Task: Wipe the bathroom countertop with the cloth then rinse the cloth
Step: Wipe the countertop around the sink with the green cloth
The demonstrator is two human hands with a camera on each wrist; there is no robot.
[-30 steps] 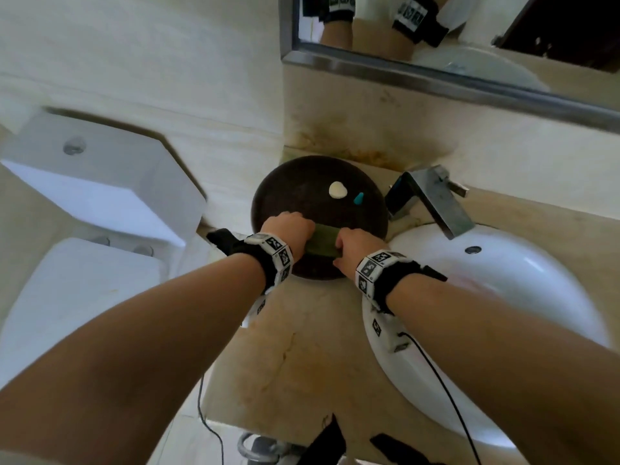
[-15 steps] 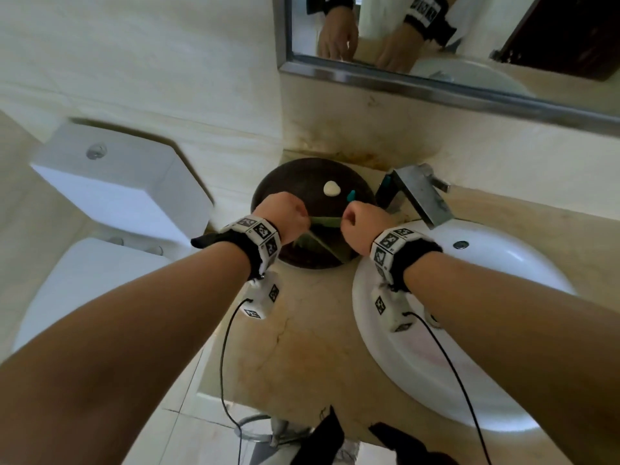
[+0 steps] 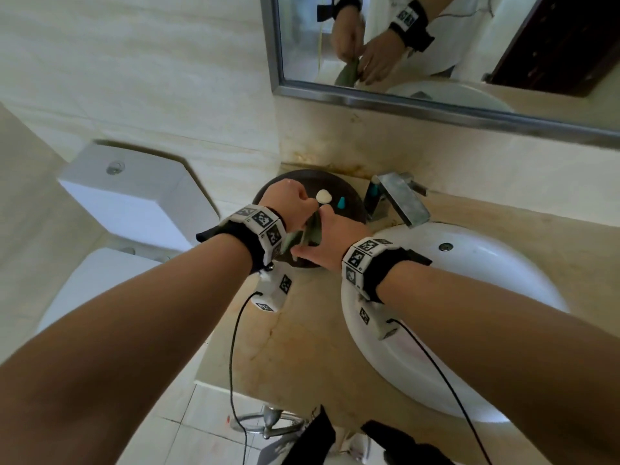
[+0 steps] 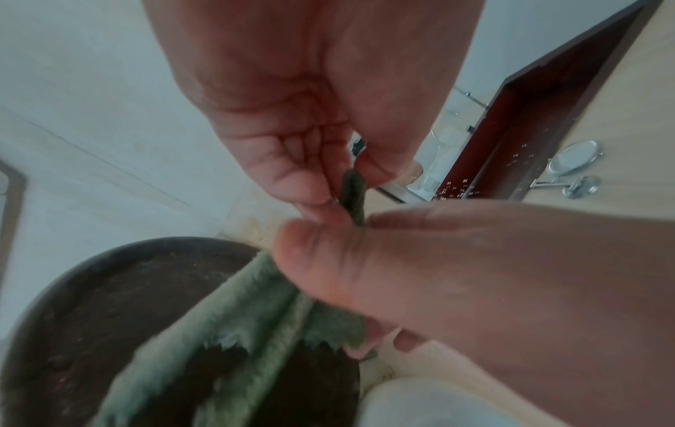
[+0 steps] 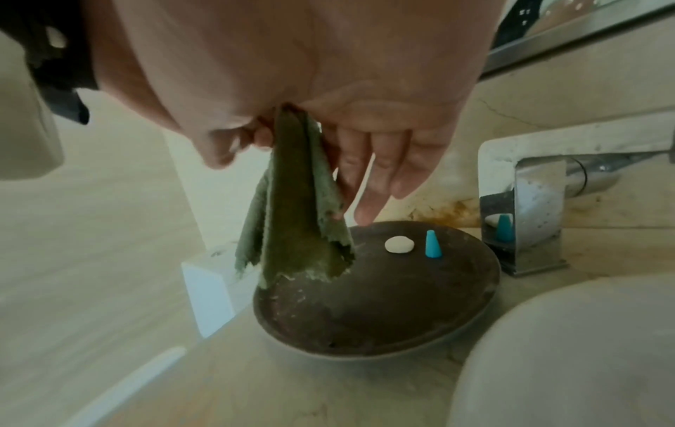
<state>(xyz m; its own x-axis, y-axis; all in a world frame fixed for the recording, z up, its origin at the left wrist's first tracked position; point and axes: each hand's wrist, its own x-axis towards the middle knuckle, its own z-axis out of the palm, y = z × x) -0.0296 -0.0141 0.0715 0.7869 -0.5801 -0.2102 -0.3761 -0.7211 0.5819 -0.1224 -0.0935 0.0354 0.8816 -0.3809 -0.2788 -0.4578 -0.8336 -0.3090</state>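
A frayed green cloth (image 3: 311, 231) (image 4: 252, 323) (image 5: 292, 219) hangs bunched above a dark round dish (image 3: 352, 209) (image 5: 383, 306) at the back of the beige countertop (image 3: 302, 350). My left hand (image 3: 307, 213) (image 4: 348, 187) pinches the cloth's top edge between thumb and fingertips. Just below it, my right hand (image 3: 315, 245) (image 4: 328, 303) pinches the cloth lower down with thumb against fingers, while its other fingers (image 5: 383, 173) point straight down. The cloth's lower edge brushes the dish. The white sink (image 3: 476, 283) lies to the right.
On the dish sit a white soap piece (image 3: 323, 196) (image 5: 399, 244) and a small blue cone (image 3: 341, 203) (image 5: 432, 244). A square chrome faucet (image 3: 401, 199) (image 5: 529, 208) stands right of the dish. A toilet tank (image 3: 134, 199) is on the left, a mirror (image 3: 436, 45) above.
The cloth lay flat on the dish's near edge under both hands. Both hands have lifted it, drawn close together, and it now hangs bunched between them.
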